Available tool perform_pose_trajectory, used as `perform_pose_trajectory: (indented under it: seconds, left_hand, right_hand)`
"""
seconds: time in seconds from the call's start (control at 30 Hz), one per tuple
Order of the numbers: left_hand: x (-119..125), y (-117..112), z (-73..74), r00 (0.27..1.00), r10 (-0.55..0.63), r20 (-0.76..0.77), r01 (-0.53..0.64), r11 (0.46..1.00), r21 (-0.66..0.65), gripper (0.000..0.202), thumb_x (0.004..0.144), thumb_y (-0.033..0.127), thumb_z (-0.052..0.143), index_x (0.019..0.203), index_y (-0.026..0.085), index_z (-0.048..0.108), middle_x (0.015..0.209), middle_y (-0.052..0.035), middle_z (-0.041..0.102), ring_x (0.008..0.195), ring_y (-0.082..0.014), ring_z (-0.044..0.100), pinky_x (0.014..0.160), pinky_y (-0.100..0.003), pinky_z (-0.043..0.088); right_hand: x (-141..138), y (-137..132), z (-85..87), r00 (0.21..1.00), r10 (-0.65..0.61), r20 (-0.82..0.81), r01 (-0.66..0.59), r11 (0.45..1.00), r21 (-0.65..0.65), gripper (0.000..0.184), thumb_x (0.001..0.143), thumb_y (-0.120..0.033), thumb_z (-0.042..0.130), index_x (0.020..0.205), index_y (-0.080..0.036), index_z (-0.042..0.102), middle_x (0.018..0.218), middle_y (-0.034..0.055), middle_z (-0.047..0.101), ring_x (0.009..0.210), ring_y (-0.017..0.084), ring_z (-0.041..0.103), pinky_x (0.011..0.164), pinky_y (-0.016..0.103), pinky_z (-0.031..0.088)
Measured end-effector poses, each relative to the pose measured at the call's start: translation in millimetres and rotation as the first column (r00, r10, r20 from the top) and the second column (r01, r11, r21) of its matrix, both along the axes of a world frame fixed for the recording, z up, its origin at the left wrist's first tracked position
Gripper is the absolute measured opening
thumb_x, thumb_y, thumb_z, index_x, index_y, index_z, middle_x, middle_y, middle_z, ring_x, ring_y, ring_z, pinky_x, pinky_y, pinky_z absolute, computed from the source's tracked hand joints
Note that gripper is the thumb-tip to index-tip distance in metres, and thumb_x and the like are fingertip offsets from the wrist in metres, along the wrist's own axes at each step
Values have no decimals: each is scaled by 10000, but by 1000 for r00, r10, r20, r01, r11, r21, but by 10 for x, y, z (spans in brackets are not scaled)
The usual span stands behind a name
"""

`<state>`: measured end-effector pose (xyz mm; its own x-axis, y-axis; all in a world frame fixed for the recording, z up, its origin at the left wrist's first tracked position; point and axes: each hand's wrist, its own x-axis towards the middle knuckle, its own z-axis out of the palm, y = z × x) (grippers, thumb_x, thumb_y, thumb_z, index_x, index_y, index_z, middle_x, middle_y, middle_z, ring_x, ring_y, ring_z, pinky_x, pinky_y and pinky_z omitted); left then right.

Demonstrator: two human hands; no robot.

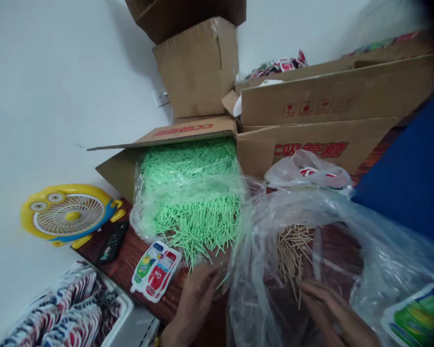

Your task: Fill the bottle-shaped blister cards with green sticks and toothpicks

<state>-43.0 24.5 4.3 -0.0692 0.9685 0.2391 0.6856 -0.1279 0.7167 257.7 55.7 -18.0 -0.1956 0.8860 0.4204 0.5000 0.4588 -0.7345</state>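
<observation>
My left hand (193,301) is at the front edge of a pile of pale green thin sticks (198,226), its fingers bent together and slightly blurred. A thin green stick (222,281) shows at its fingertips. The green sticks spill from a clear plastic bag inside a tipped cardboard box. My right hand (334,311) is beside a pile of brown thin sticks (292,248), its fingers stretched out and apart, the tips close to the nearest sticks. The brown sticks lie in the mouth of a large clear plastic bag (253,255).
A flat card with printed bottles (155,271) lies left of my left hand. Beyond it are a black phone-like object (112,242) and a yellow fan (72,215). A white bin (125,313) holds stacked printed cards. Cardboard boxes (311,137) stand behind; a blue panel (408,183) is right.
</observation>
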Motion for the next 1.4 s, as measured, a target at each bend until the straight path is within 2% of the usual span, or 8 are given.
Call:
perform_pose_trajectory:
  seconds: [0.13,0.23,0.43,0.6,0.77,1.0,1.3,1.4]
  left_hand:
    - [-973,-175,-132,947,304,-108,-307,951,-15,245,857,343,534,1021,215,664,996,-89,718,940,-260,661,848,-400,516]
    - [-1565,-313,-230,875,435,-214,-428,900,80,342,828,417,525,1045,184,651,1017,-117,695,989,-298,627,898,-451,476]
    - [-2195,-458,-476,783,500,-369,-532,847,18,467,845,466,435,1118,136,623,1116,-160,642,1084,-329,545,947,-482,400]
    - [-2300,-416,-664,731,538,-420,-634,763,-127,517,862,472,412,1252,164,553,1245,-154,557,1127,-364,478,893,-521,402]
    - [-2328,-349,-677,744,504,-439,-609,782,-133,452,869,437,448,1204,175,602,1189,-143,583,1089,-342,479,899,-494,378]
    - [-2318,-269,-568,764,487,-423,-593,789,-163,421,871,428,479,1186,185,617,1174,-140,594,1060,-347,473,838,-471,375]
    - [-2227,-208,-466,734,444,-513,-567,817,-105,344,867,385,488,1130,186,585,1109,-128,614,1030,-346,491,805,-448,365]
    - [-2257,-162,-401,772,439,-460,-559,814,-161,272,853,357,492,1040,184,586,1039,-120,642,1007,-338,515,811,-453,366]
  right_hand:
    - [-819,235,376,953,302,24,-299,950,-89,190,926,-242,460,1042,-256,609,993,26,661,928,161,632,831,255,486]
    - [-1427,474,559,907,413,84,-388,896,-216,211,938,-193,403,962,-228,610,936,24,641,873,152,607,779,251,455]
    - [-2222,961,293,837,326,440,-185,924,-334,196,881,-143,447,834,-195,631,875,25,650,828,140,598,729,226,376]
    - [-2361,1214,126,786,159,597,67,939,-338,252,901,-193,402,886,-179,653,928,79,669,861,176,616,694,249,370]
    - [-2570,1331,109,724,33,689,253,917,-309,322,885,-364,443,943,-154,681,1025,144,643,924,235,617,726,295,407]
    - [-2892,1338,30,656,-22,755,371,880,-297,389,829,-396,482,1029,-127,680,1117,189,601,1070,327,548,882,455,387]
    - [-3031,1291,-35,657,-55,752,398,872,-283,375,858,-290,445,1105,-82,636,1194,226,548,1150,358,473,935,487,331]
    - [-2989,1330,-50,682,-29,731,387,862,-327,341,870,-248,422,1090,-98,635,1191,209,557,1151,337,486,932,468,340]
